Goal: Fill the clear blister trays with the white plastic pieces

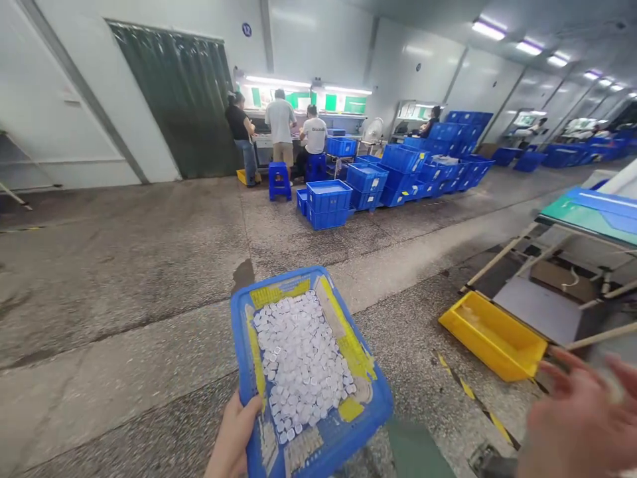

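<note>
My left hand (237,428) grips the left rim of a blue plastic basket (239,345), thumb over the edge. Yellow and tan tape lines parts of its inner walls. Inside lies a heap of small white squarish pieces (301,352), too small to name exactly. Off to the right, apart from the basket, my right hand (582,411) is raised, blurred, with its fingers spread and nothing visible in them. Behind its fingertips a yellow bin (492,335) sits on the floor.
A workbench (592,219) with a green and blue top stands at right. Black and yellow tape (478,401) marks the floor. Ahead are stacked blue crates (328,202), a blue stool (279,180) and several people at lit benches. A green strip curtain (179,99) hangs at left.
</note>
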`<state>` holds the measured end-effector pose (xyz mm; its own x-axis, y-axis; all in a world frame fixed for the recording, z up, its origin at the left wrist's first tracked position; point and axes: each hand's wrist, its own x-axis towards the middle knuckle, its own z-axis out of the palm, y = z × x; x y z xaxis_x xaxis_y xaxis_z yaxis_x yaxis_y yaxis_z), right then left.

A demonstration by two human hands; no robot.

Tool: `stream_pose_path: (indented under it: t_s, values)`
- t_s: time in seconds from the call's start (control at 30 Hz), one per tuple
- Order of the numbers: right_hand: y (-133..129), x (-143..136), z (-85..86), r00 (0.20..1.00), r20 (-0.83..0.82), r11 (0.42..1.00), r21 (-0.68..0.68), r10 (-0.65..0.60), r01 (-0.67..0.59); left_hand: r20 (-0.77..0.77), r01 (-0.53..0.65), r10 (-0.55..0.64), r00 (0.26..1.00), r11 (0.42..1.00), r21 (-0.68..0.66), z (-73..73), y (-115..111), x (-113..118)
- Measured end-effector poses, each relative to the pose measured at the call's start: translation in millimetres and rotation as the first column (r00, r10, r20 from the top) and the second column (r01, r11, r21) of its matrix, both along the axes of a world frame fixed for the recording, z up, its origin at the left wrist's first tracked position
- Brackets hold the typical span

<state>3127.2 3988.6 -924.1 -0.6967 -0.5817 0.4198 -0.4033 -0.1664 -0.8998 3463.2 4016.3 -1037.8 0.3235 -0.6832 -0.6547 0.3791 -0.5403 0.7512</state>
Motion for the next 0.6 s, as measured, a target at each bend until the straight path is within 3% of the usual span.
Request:
stream_pose_path:
  t_s: [0.07, 0.1, 0.13, 0.17, 0.2, 0.27, 0.4, 0.6]
  values:
    - [-47, 10, -8.5, 0.997, -0.024, 0.997, -0.033, -0.074, 0.073, 0.012, 0.072, -0.071, 0.997, 0.997, -0.021, 0.2, -46, -20]
    - [-71, 16, -16.0, 0.998, -0.052, 0.997, 0.060, 0.043, -0.040, 0.014, 0.115, -0.115, 0.993, 0.993, -0.037, -1.2, -70, -30]
    - [-97, 21, -26.0, 0.967, -0.071, 0.949, 0.221, 0.246, -0.225, 0.011, 0.157, -0.156, 0.988, 0.986, -0.054, -3.6, -96, -41]
    - [-124, 24, -38.2, 0.882, -0.075, 0.826, 0.395, 0.464, -0.401, 0.003, 0.194, -0.194, 0.981, 0.978, -0.071, -6.9, -122, -52]
    - [-152, 25, -52.0, 0.758, -0.077, 0.662, 0.551, 0.647, -0.509, -0.008, 0.232, -0.234, 0.972, 0.969, -0.088, -10.7, -150, -63]
    - [-209, 17, -80.0, 0.667, -0.067, 0.538, 0.654, 0.742, -0.532, -0.031, 0.308, -0.314, 0.949, 0.943, -0.127, -18.8, -206, -89]
    - [-303, -29, -115.4, 0.673, -0.063, 0.460, 0.777, 0.737, -0.430, -0.015, 0.467, -0.481, 0.877, 0.858, -0.215, -25.0, -320, -147]
    - [-389, -115, -120.8, 0.859, -0.019, 0.481, 0.835, 0.511, -0.268, 0.029, 0.730, -0.744, 0.667, 0.646, -0.224, -0.2, -477, -240]
